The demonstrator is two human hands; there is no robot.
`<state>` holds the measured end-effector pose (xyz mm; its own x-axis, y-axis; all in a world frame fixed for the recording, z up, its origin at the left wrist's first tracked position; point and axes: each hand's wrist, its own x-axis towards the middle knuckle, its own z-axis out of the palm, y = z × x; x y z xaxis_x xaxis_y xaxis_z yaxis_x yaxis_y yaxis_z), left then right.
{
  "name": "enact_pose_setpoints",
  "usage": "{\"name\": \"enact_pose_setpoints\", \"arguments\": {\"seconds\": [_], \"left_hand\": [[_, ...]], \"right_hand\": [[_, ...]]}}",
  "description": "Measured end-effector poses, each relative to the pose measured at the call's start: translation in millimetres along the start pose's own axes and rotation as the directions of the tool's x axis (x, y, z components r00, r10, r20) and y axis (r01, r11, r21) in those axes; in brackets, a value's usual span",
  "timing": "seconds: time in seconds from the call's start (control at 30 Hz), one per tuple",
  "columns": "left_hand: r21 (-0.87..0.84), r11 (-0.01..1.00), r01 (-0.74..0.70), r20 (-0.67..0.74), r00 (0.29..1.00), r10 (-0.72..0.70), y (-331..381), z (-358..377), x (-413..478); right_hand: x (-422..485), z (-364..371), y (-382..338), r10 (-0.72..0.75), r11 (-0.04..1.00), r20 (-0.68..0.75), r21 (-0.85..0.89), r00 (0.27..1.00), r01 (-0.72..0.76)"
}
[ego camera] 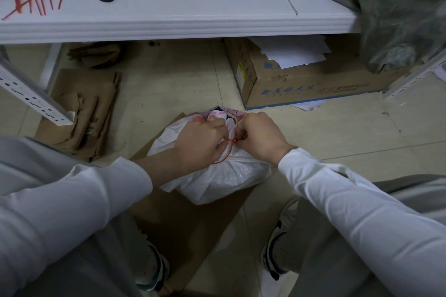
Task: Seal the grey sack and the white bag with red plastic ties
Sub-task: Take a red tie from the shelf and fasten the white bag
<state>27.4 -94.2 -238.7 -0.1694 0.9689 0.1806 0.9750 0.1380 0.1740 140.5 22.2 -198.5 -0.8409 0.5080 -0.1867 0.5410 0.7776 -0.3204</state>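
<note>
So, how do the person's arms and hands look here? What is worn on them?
Both arms wear long white sleeves of soft, slightly creased fabric. The left sleeve ends short of the wrist, and the right sleeve reaches the wrist with a plain cuff. The left hand and the right hand are bare: no gloves, and no ring or watch shows.
</note>
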Motion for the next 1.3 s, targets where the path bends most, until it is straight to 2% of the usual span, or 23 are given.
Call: {"name": "enact_pose_setpoints", "arguments": {"seconds": [0.23,0.4,0.57,0.73,0.93,1.17,1.3], "left_hand": [[-0.019,1.000,-0.008,-0.009,1.000,0.008,2,-1,0],[-0.011,1.000,-0.001,0.007,1.000,0.001,4,-2,0],[-0.025,0.999,-0.022,0.011,1.000,0.022,4,-6,2],[-0.030,1.000,-0.001,0.038,0.999,0.002,1,-8,3],[-0.029,0.999,0.014,0.043,0.999,-0.013,2,-13,4],[0.033,0.992,0.119,0.077,0.990,-0.122,9,-24,7],[0.081,0.990,0.111,0.147,0.982,-0.122,9,-27,8]], "right_hand": [[-2,-1,-1,-0.027,1.000,-0.037,-0.009,0.999,0.026],[0,-3,0,-0.039,0.999,0.009,-0.008,0.999,0.039],[5,-10,7,-0.033,0.988,0.127,0.151,0.991,0.013],[3,-9,5,0.025,0.955,0.102,0.291,0.994,-0.054],[3,-7,3,0.121,0.892,0.147,0.418,0.982,-0.172],[10,-5,11,0.210,0.943,0.070,0.250,0.975,-0.221],[11,-4,9,0.216,0.951,0.077,0.210,0.973,-0.227]]}}
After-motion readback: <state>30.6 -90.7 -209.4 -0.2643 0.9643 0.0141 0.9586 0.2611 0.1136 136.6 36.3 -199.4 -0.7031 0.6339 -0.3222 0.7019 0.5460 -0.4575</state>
